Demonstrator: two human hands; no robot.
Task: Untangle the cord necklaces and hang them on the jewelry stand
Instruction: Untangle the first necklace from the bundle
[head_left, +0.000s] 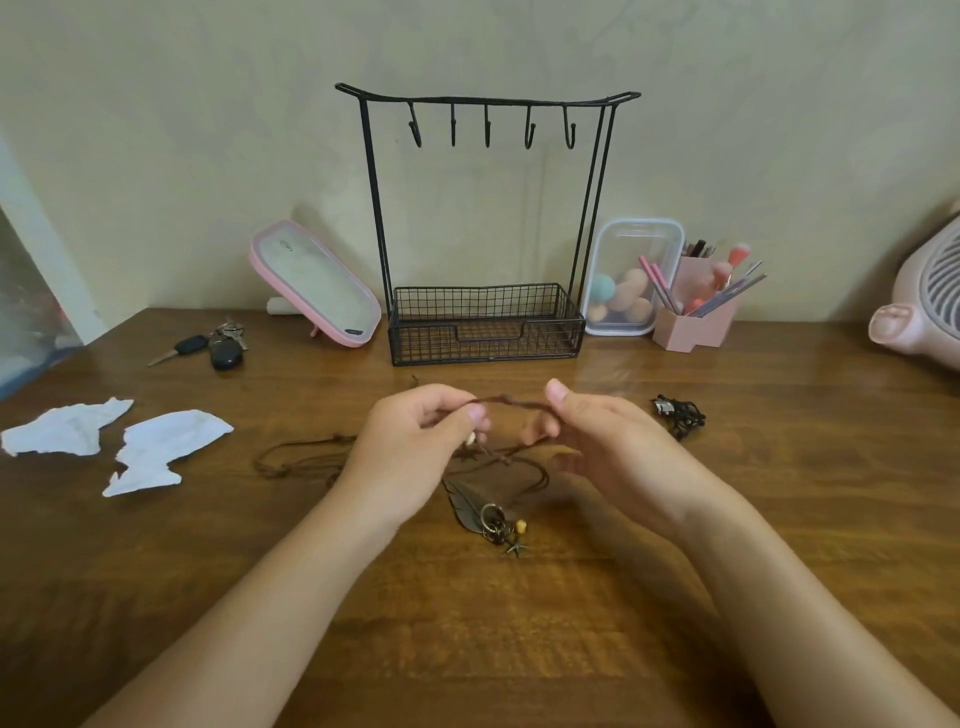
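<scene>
A brown cord necklace (511, 402) is stretched between my two hands above the wooden table (467, 623). My left hand (415, 447) pinches one end of that stretch and my right hand (592, 431) pinches the other. More brown cord loops lie on the table to the left (301, 457), and a feather pendant with rings and charms (488, 512) rests under my hands. A separate black cord necklace (680, 414) lies bunched to the right. The black wire jewelry stand (485, 98) stands at the back with several bare hooks and a mesh basket base.
Car keys (213, 345) and a pink mirror (317, 283) sit back left. Two torn paper pieces (161, 447) lie on the left. A clear box of sponges (631, 280) and a pink brush holder (696, 312) stand right of the stand. A pink fan (924, 306) is far right.
</scene>
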